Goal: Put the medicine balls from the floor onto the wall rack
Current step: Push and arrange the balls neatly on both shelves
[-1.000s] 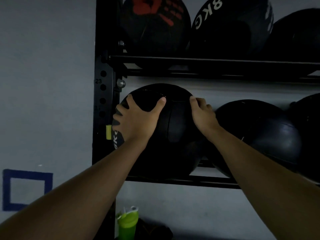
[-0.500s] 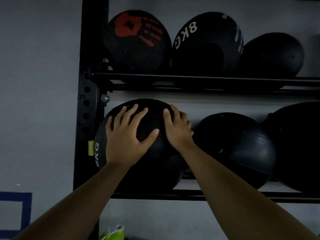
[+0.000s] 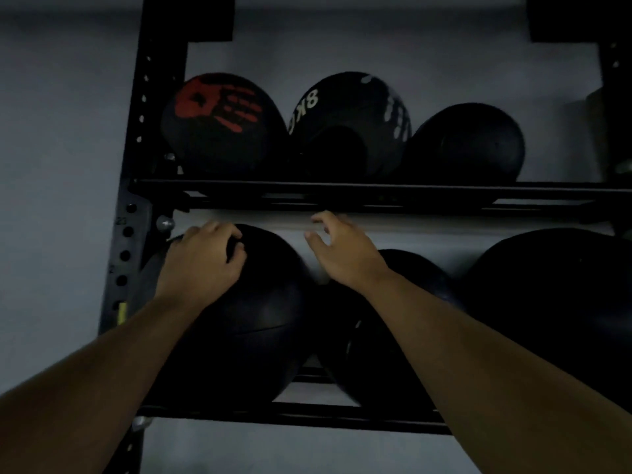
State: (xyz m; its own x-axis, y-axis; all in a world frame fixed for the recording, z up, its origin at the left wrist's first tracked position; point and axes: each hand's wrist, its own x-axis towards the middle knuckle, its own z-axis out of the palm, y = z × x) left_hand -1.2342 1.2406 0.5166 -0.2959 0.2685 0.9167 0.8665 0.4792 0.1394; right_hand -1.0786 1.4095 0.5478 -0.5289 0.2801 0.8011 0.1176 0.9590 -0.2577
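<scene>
A black medicine ball (image 3: pixel 246 323) sits at the left end of the lower shelf of the black wall rack (image 3: pixel 307 417), close to the rack's left upright (image 3: pixel 136 165). My left hand (image 3: pixel 201 265) lies on the top left of this ball with its fingers curled over it. Just right of the ball's top, my right hand (image 3: pixel 342 254) hovers off the ball with its fingers apart and nothing in it, under the upper shelf rail (image 3: pixel 342 193).
Two more black balls fill the lower shelf: a middle ball (image 3: pixel 376 354) and a large right ball (image 3: pixel 554 302). On the upper shelf stand a red-handprint ball (image 3: pixel 222 124), an 8KG ball (image 3: pixel 349 124) and a plain ball (image 3: pixel 465 142). Grey wall lies behind.
My right hand has lifted off the ball and moved up and right. My left hand slid toward the ball's top and curled. The view has tilted upward.
</scene>
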